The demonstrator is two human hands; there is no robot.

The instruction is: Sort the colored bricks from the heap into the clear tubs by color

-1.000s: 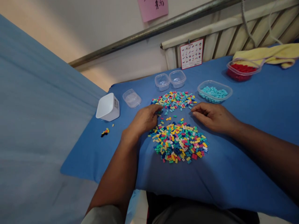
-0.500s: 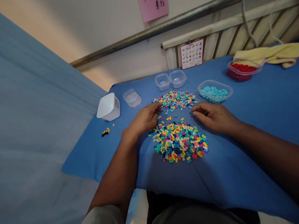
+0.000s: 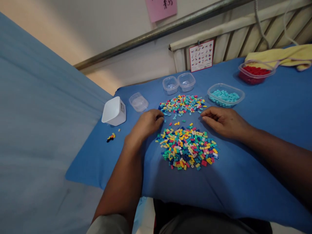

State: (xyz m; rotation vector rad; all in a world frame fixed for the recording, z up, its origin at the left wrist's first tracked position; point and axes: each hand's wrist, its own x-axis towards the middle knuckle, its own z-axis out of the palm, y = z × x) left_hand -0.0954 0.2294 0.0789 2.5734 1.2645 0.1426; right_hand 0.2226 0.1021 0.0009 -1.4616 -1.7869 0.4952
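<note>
Two heaps of small plastic building bricks lie on the blue cloth: a far heap (image 3: 182, 104) and a larger near heap (image 3: 187, 148), both in mixed colours. A few loose bricks (image 3: 177, 123) are scattered between them. At the left ends of the heaps rests my left hand (image 3: 148, 122), its fingers curled together; anything inside them is hidden. My right hand (image 3: 220, 120) lies on the cloth just right of the far heap, thumb and fingertips drawn together. What its fingertips hold, if anything, I cannot make out.
Behind the far heap stand two clear tubs (image 3: 186, 82). A tub of light-blue bricks (image 3: 224, 97) and a tub of red bricks (image 3: 255, 72) are at the right, near a yellow cloth (image 3: 292, 57). A white container (image 3: 114, 111), a clear tub (image 3: 138, 102) and a small brick cluster (image 3: 111, 137) are at the left.
My left hand has drawn slightly left, away from the loose bricks between the heaps. My right hand has stayed almost where it was.
</note>
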